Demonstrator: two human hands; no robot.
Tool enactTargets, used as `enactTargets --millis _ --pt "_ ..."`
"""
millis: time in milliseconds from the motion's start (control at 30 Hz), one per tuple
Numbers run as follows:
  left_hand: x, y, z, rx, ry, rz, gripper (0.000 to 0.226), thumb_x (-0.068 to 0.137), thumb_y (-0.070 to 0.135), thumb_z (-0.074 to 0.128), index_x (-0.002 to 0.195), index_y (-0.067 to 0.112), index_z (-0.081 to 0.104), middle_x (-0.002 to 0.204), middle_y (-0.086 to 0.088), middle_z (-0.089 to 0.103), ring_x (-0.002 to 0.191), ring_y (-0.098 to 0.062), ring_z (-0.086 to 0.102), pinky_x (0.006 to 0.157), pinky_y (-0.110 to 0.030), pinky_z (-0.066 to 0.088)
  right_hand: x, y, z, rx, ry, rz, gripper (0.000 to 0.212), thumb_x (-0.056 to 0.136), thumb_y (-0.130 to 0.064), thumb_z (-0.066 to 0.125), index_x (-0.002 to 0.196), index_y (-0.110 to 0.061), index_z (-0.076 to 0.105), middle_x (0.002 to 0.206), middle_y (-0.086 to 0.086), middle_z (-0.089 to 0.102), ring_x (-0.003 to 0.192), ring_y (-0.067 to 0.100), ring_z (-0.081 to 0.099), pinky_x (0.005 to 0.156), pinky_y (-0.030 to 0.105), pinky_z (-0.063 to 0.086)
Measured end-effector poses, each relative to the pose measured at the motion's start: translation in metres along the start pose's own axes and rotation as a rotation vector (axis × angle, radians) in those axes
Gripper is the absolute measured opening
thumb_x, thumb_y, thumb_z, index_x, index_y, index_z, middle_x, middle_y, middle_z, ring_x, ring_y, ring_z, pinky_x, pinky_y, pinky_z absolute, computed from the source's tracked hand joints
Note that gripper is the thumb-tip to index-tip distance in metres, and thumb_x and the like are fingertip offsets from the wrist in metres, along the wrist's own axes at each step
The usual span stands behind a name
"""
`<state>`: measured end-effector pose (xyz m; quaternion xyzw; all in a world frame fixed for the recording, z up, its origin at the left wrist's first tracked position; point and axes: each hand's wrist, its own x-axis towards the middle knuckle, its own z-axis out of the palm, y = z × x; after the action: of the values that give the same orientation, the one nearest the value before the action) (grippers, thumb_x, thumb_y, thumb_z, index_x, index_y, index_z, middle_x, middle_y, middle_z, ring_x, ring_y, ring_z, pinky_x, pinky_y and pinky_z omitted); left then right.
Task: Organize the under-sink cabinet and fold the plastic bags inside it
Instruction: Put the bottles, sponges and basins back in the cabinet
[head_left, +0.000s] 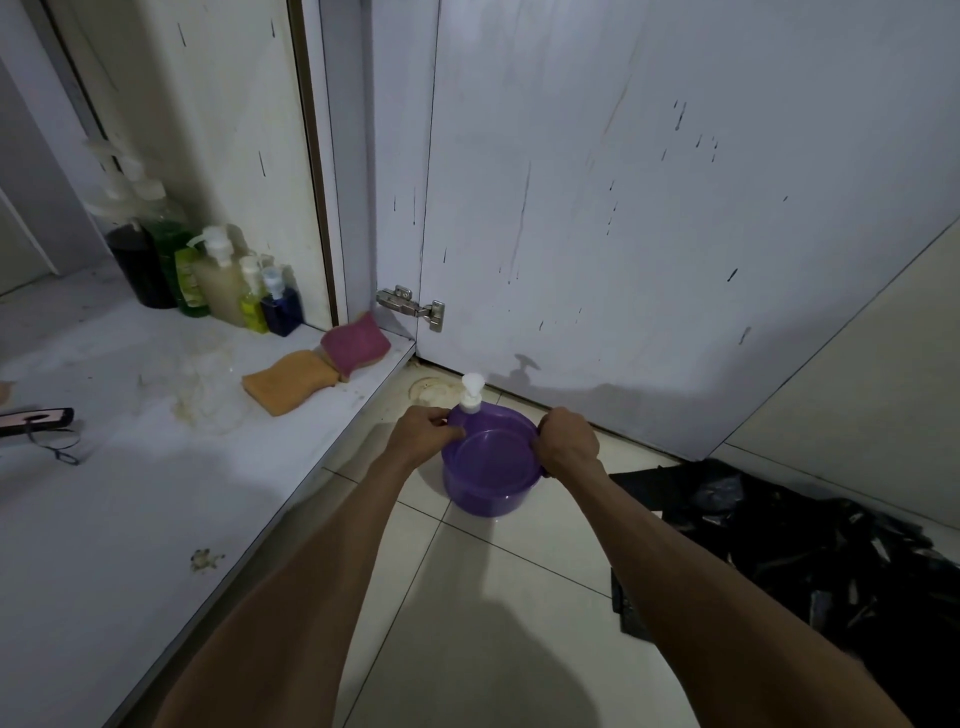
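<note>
On the tiled floor (467, 597) just outside the open cabinet, we hold the purple tub (488, 467) between both hands, at arm's length, close to the foot of the open cabinet door (623, 234). Our left hand (423, 434) pinches the near-left rim with the fingers curled over the edge; our right hand (569, 441) grips the opposite rim the same way, fingers pressed together and folded onto the plastic. Whether the tub rests on the tile or hangs just above it we cannot tell.

A white pump dispenser (471, 392) pokes up at the tub's far-left edge, just beside our left fingers — inside the tub or right behind it, we cannot say.

What the next move hangs on, we judge, is direction: the cabinet shelf (156, 467) lies to our left and a little higher than the floor, so the tub must rise and travel leftward over the shelf lip. The left hand is the nearer one to that opening and would lead. The tub is round, so no long axis matters; keeping it level does.

On the shelf, a cluster of bottles (208, 275) stands at the back corner, with an orange sponge (288, 382) touching a pink sponge (356, 343) near the front edge. The black plastic bags (805, 545) lie heaped on the floor to our right — still unfolded.
</note>
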<state>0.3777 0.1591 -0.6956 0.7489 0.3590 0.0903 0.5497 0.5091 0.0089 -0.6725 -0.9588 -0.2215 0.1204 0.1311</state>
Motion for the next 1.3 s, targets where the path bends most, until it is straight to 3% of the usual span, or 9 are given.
enactTargets --millis 100,200,333,500,633,900,1133,1300 --pt "0.003 0.002 0.003 0.034 0.005 0.025 0.038 0.079 0.019 0.073 0.116 0.013 0.068 0.096 -0.003 0.068 0.095 -0.023 0.065 0.081 -0.035 0.051 0.003 0.003 0.003 0.007 -0.005 0.01 0.01 0.09 -0.009 0.059 0.089 -0.009 0.069 0.081 0.007 0.07 0.073 0.022 0.069 0.069 0.032 0.058" --pt "0.004 0.002 0.005 0.036 0.015 0.018 0.041 0.08 0.02 0.073 0.119 0.013 0.067 0.099 -0.001 0.066 0.091 -0.019 0.063 0.085 -0.038 0.051 0.005 0.007 0.007 0.017 -0.022 0.012 0.009 0.091 -0.009 0.061 0.089 -0.009 0.069 0.076 0.005 0.067 0.069 0.02 0.067 0.067 0.029 0.057" --pt "0.005 0.001 0.005 0.016 0.001 0.024 0.043 0.082 0.02 0.072 0.123 0.014 0.064 0.102 0.0 0.065 0.09 -0.016 0.06 0.083 -0.035 0.051 0.006 0.01 0.012 0.007 -0.072 0.023 0.009 0.078 -0.006 0.074 0.087 -0.008 0.07 0.08 0.009 0.072 0.073 0.023 0.071 0.074 0.037 0.061" --pt "0.004 0.001 0.005 -0.02 0.001 0.05 0.04 0.086 0.018 0.068 0.126 0.017 0.063 0.095 0.004 0.062 0.093 -0.02 0.063 0.083 -0.034 0.052 0.009 0.009 0.017 0.032 -0.073 0.021 0.012 0.075 -0.005 0.076 0.085 -0.009 0.07 0.076 0.009 0.071 0.07 0.025 0.071 0.071 0.039 0.061" --pt "0.004 -0.001 0.008 -0.006 0.007 0.074 0.037 0.09 0.022 0.062 0.128 0.02 0.062 0.102 0.003 0.063 0.098 -0.02 0.061 0.092 -0.039 0.051 0.01 0.009 0.016 0.063 -0.086 0.019 0.005 0.08 -0.006 0.072 0.085 -0.007 0.07 0.072 0.009 0.071 0.066 0.024 0.071 0.069 0.039 0.062" --pt "0.007 0.0 0.006 -0.1 -0.028 -0.007 0.034 0.092 0.012 0.059 0.126 0.012 0.062 0.102 -0.006 0.064 0.093 -0.026 0.064 0.089 -0.042 0.054 0.011 0.004 0.008 0.066 -0.089 -0.01 0.008 0.086 -0.01 0.063 0.086 -0.006 0.07 0.068 0.007 0.07 0.063 0.02 0.07 0.071 0.038 0.061" --pt "0.0 -0.006 0.023 -0.035 0.23 -0.02 0.021 0.088 0.028 0.067 0.1 0.011 0.072 0.087 -0.001 0.07 0.078 -0.018 0.063 0.073 -0.029 0.049 0.005 0.001 0.009 0.084 -0.18 -0.018 0.008 0.091 -0.006 0.058 0.093 -0.003 0.066 0.076 0.013 0.071 0.063 0.024 0.072 0.067 0.037 0.062" --pt "-0.008 -0.01 0.03 -0.113 0.282 -0.026 0.025 0.093 0.033 0.06 0.105 0.015 0.073 0.09 0.001 0.071 0.084 -0.019 0.065 0.074 -0.029 0.049 0.007 0.005 0.004 0.098 -0.214 -0.025 0.012 0.091 -0.009 0.058 0.091 -0.003 0.068 0.07 0.011 0.071 0.056 0.019 0.071 0.063 0.03 0.061"
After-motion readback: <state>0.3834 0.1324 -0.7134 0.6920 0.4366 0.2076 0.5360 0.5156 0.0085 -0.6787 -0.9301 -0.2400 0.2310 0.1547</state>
